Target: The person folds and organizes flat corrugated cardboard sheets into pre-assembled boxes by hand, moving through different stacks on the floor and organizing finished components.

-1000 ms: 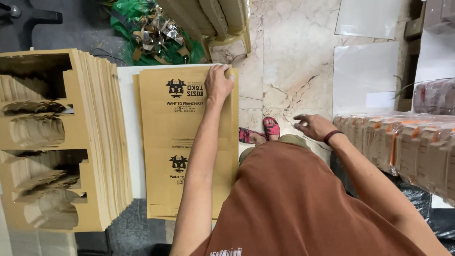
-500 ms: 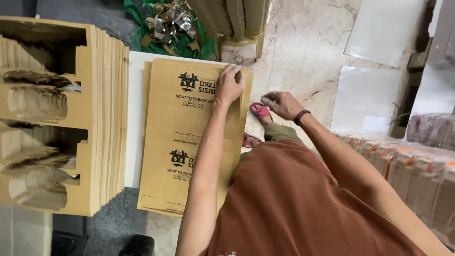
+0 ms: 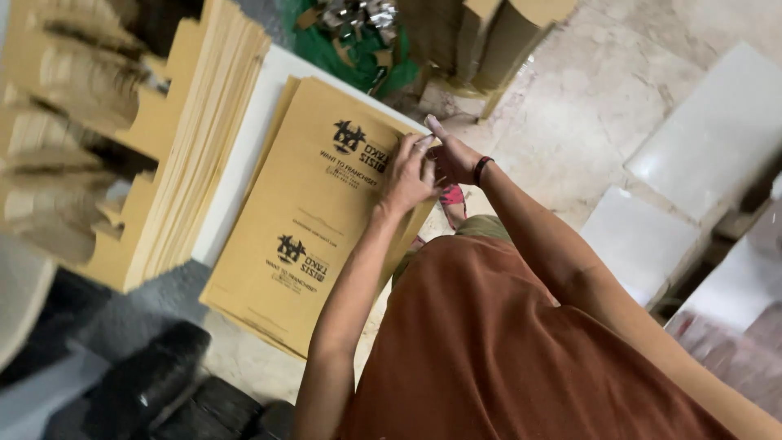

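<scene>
Hands point(image 3: 428, 163) at brown sheet stack's point(image 3: 301, 220) edge

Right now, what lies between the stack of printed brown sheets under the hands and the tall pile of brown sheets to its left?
In the head view, a bare strip of the white table separates the printed stack from the tall pile; nothing lies on it.

I take this for a packing workshop. Stacked brown paper bags point(image 3: 314, 212), cardboard bundles point(image 3: 187, 155) and scrap point(image 3: 358, 37) crowd the floor.
</scene>
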